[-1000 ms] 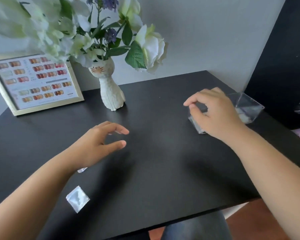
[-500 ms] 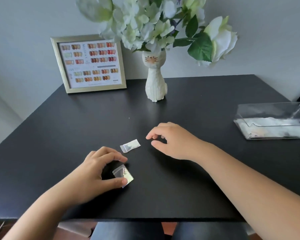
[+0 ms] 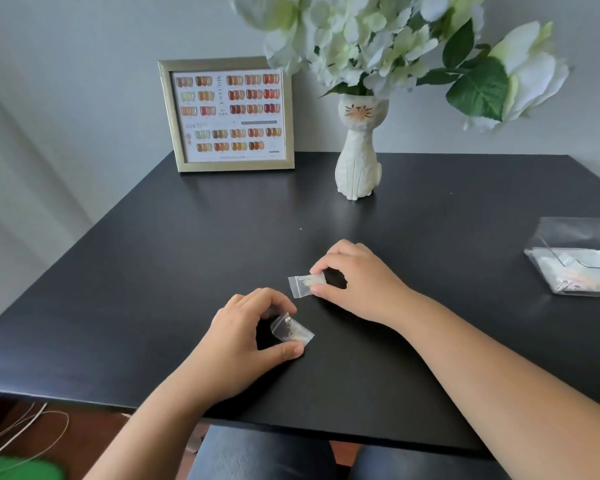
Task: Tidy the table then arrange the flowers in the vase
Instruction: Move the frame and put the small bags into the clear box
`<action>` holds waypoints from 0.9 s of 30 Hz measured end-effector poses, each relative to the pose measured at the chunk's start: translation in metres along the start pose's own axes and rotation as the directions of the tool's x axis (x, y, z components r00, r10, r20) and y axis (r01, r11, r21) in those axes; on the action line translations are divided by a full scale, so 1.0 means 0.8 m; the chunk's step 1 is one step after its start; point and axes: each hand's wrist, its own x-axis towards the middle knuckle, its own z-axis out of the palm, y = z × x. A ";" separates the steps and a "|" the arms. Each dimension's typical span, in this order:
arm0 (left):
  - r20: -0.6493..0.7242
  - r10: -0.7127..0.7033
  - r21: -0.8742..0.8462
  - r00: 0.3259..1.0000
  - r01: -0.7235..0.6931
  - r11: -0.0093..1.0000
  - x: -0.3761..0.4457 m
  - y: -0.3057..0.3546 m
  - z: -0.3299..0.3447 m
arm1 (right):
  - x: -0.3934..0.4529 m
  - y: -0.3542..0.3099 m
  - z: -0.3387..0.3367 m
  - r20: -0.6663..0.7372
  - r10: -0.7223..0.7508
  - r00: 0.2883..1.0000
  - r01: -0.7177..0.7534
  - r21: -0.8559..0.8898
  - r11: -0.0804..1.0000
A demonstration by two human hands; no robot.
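Note:
Two small clear plastic bags lie near the middle of the black table (image 3: 153, 271). My left hand (image 3: 243, 341) pinches the nearer small bag (image 3: 291, 329) between thumb and fingers. My right hand (image 3: 357, 282) pinches the farther small bag (image 3: 303, 285) at its right end. At the back stands a white cat-shaped vase (image 3: 359, 161) holding white flowers (image 3: 378, 39) with green leaves.
A gold-framed colour chart (image 3: 227, 114) leans against the wall at the back left. A clear plastic box (image 3: 579, 258) with white contents sits at the right edge. Thin cables (image 3: 18, 427) lie on the floor at lower left.
My right hand has moved from the clear box to the table's middle and closed on the farther small bag. My left hand has closed on the nearer one. The view has swung left.

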 end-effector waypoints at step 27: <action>0.166 0.452 -0.406 0.877 -0.356 0.841 0.224 0.212 0.091 | -0.195 0.149 -0.213 -0.739 0.411 0.533 -0.421 0.190 0.887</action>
